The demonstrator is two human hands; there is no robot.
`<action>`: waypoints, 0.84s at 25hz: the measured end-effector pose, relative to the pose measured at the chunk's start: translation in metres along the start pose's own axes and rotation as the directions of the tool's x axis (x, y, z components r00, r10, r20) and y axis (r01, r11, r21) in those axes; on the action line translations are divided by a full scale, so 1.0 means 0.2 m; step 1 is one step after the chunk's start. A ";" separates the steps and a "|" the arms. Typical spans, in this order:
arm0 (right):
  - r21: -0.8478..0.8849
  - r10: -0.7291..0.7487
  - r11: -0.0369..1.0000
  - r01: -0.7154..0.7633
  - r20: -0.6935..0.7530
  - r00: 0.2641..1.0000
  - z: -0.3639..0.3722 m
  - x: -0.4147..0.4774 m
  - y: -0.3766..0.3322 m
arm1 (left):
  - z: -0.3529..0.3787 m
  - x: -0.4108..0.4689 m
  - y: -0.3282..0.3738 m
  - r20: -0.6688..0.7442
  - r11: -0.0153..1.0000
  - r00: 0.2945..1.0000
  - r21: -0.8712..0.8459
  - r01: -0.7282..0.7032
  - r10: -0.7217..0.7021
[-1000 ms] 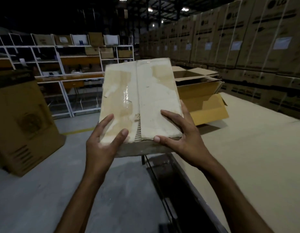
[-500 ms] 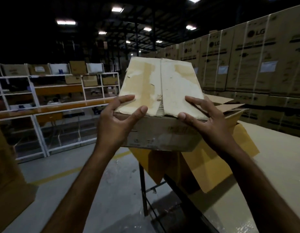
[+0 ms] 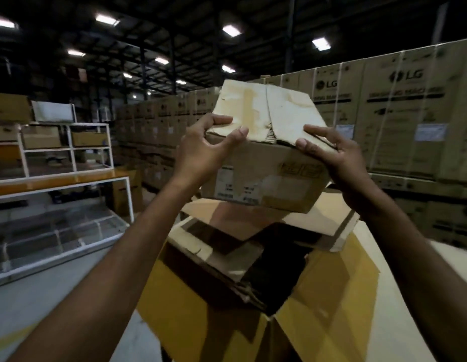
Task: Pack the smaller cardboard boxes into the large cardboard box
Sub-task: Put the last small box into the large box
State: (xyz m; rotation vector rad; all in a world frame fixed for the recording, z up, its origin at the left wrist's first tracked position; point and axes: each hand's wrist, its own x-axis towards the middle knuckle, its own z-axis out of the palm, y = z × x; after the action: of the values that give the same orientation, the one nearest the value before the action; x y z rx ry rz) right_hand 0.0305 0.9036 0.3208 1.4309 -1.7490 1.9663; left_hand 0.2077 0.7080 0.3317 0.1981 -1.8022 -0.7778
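The left hand [image 3: 201, 152] and the right hand [image 3: 342, 160] grip the small box [image 3: 266, 178] by its top edge, above the open large box [image 3: 329, 301]. I think a loose flap [image 3: 216, 254] below may catch it — then the box tips.

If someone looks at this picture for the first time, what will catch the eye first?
First, the small cardboard box in the centre, stained on top, gripped at its near top edge by the left hand and the right hand. Just below it the large cardboard box stands open, yellow flaps spread. Along the right rises a wall of stacked LG cartons.
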 end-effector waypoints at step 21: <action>-0.327 0.415 0.769 -0.549 -0.398 0.818 0.60 0.48 0.61 | 0.33 0.88 -1.22 0.648 0.981 0.762 -0.147 0.125 0.000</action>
State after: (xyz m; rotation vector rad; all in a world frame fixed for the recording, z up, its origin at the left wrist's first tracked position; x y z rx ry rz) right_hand -0.0353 0.7214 0.2879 0.5184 -2.3667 1.6984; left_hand 0.0250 0.4606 0.3146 -0.1616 -2.3643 -1.1533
